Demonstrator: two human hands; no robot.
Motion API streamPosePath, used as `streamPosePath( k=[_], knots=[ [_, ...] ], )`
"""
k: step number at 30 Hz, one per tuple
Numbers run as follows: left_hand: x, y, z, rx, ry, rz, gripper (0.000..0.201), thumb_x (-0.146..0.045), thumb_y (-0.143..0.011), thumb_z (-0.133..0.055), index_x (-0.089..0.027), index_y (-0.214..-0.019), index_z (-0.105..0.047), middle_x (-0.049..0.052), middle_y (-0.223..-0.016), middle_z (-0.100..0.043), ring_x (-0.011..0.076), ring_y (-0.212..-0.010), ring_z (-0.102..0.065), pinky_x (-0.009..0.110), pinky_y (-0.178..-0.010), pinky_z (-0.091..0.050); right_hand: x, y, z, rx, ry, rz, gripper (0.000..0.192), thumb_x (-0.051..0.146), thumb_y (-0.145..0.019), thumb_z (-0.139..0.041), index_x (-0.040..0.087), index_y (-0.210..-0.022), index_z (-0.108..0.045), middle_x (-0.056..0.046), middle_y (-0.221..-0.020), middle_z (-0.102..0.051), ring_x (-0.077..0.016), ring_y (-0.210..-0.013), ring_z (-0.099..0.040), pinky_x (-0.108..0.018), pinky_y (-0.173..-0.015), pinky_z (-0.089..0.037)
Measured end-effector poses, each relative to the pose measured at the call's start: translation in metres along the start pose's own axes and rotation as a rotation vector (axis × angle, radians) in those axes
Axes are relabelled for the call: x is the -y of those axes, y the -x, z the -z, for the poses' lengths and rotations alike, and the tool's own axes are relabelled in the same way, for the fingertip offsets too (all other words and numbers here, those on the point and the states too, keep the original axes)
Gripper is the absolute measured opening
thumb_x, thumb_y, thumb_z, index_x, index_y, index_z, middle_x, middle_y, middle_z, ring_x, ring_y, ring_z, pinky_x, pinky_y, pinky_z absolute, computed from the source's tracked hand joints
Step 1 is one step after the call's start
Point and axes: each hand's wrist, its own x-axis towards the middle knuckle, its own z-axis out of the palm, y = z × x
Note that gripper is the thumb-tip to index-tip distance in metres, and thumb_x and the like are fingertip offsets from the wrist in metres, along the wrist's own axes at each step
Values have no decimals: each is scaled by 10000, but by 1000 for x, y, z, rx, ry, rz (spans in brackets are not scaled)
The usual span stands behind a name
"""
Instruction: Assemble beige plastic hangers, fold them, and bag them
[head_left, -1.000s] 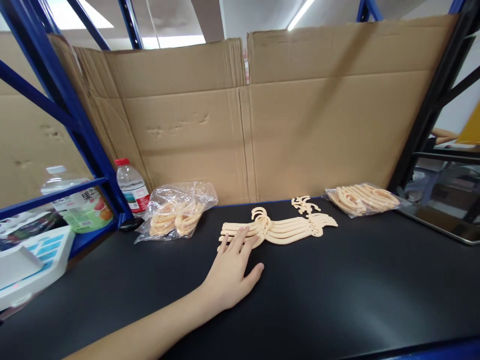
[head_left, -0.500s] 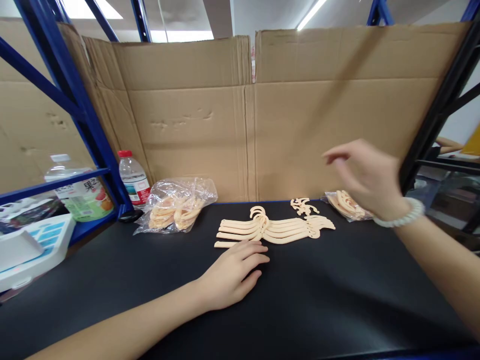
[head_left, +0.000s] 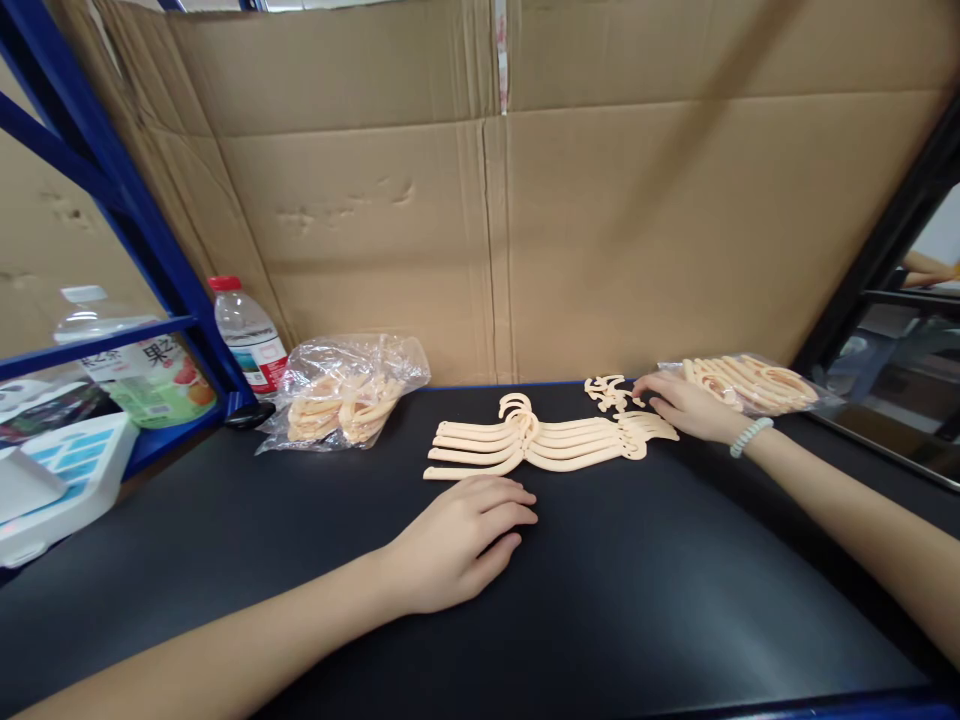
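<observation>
Matte black tabletop (head_left: pixel 675 600), curved cream plastic hangers (head_left: pixel 547 445)

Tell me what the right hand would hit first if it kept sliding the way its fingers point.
The right hand points left along the back of the black table. Its fingertips sit almost against the small loose hook pieces, so it would likely meet those first, though depth there is hard to judge.

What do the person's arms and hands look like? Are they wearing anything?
Both arms are bare, with no sleeves showing, and there are no gloves. The left hand has nothing on it, and no ring or watch is visible. The right hand has a bracelet of pale, round beads around the wrist. The nails look short and plain.
</observation>
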Motion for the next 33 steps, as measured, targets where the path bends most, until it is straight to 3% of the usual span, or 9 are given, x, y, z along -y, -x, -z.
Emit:
streamPosePath(
  k=[4,9,20,33],
  knots=[
    [0,1,-1,-15,-27,16,271,-182,-902,-452,-201,-1123,-608,80,-1229,-620,215,-1174,-542,388,-1042,-413,4,1,-2,109,12,18,327,170,-773,-360,178,-949,-635,-113,-1028,-649,-242,-1005,-608,-419,-943,-470],
    [0,1,-2,-32,-58,44,266,-202,-902,-459,-213,-1122,-608,79,-1259,-600,235,-1222,-505,424,-1067,-382,2,4,-2,174,20,-39,407,227,-837,-331,154,-1088,-643,-124,-1138,-666,-259,-1053,-623,-425,-942,-487],
    [-1,1,-1,-5,-48,37,277,-190,-909,-448,-209,-1137,-604,76,-1247,-609,224,-1210,-517,394,-1050,-405,-13,5,-7,146,95,-43,428,248,-820,-376,141,-1092,-688,-146,-1093,-684,-283,-1041,-626,-450,-946,-486],
    [-2,1,1,6,-42,16,286,-173,-906,-449,-200,-1149,-598,81,-1231,-611,219,-1184,-528,382,-1042,-410,3,2,2,82,154,10,377,230,-862,-381,132,-1033,-703,-157,-1052,-650,-280,-1001,-608,-465,-929,-479]
  ],
)
